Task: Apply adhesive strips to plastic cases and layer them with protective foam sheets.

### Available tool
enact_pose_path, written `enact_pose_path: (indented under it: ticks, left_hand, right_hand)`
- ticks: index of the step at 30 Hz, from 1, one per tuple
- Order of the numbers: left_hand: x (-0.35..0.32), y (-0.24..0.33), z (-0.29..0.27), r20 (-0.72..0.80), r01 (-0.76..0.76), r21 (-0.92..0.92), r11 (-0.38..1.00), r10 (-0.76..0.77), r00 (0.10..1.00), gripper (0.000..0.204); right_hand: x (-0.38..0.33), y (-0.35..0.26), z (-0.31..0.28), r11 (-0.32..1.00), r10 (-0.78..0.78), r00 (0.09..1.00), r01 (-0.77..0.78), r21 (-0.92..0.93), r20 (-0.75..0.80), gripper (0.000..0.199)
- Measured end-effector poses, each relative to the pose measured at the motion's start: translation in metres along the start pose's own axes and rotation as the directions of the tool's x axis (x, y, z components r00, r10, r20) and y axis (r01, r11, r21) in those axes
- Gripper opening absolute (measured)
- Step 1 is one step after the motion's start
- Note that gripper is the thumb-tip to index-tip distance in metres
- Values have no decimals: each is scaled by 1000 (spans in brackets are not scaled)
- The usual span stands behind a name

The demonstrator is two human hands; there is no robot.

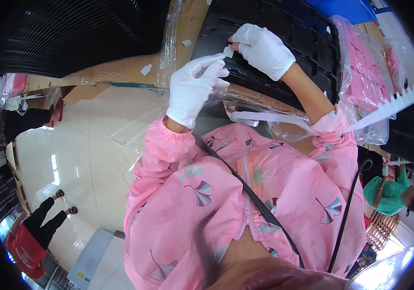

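In a white glove with bare fingertips, my right hand (264, 50) pinches a small white label (228, 51) over a black ribbed plastic tray (284, 43). My left hand (195, 87), also in a white glove, reaches toward the same label from the left. Its index fingertip is at the label's lower edge, and its other fingers are spread apart. A long white strip with a notched edge (385, 108) crosses by my right forearm and runs off to the right. Another white band (265, 117) passes in front of my jacket.
Brown cardboard (115, 72) under clear film lies beneath the tray, with loose white labels (146, 70) on it. Black slatted panels (86, 34) stand at upper left. Pink wrapped pieces (369, 67) lie right. People in red (25, 249) and green (388, 195) are farther off.
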State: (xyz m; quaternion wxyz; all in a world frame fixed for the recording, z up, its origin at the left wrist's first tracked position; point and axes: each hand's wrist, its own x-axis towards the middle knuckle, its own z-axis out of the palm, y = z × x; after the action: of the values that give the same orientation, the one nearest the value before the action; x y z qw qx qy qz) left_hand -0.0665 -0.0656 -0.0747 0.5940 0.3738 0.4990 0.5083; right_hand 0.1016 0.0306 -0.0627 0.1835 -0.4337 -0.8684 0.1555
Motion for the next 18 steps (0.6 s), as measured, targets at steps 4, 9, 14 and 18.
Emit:
enact_pose_path:
  ticks: [4, 9, 14, 18]
  left_hand:
    - [-2, -8, 1, -6, 3, -64, 998, -3, 1000, 25]
    - [-5, -11, -1, -7, 4, -60, 998, -4, 1000, 25]
    - [-7, -10, -3, -19, 6, -61, 998, -7, 1000, 25]
    - [-9, -11, -7, -6, 2, -95, 995, -3, 1000, 25]
  right_hand:
    - [5, -13, -2, 990, 84, 994, -75, -124, 70, 14]
    - [5, -19, -1, 962, 118, 990, -94, -257, 79, 15]
    - [7, -24, -3, 954, 133, 986, -100, -284, 101, 16]
    - [6, -24, -1, 945, 98, 993, -75, -318, 58, 16]
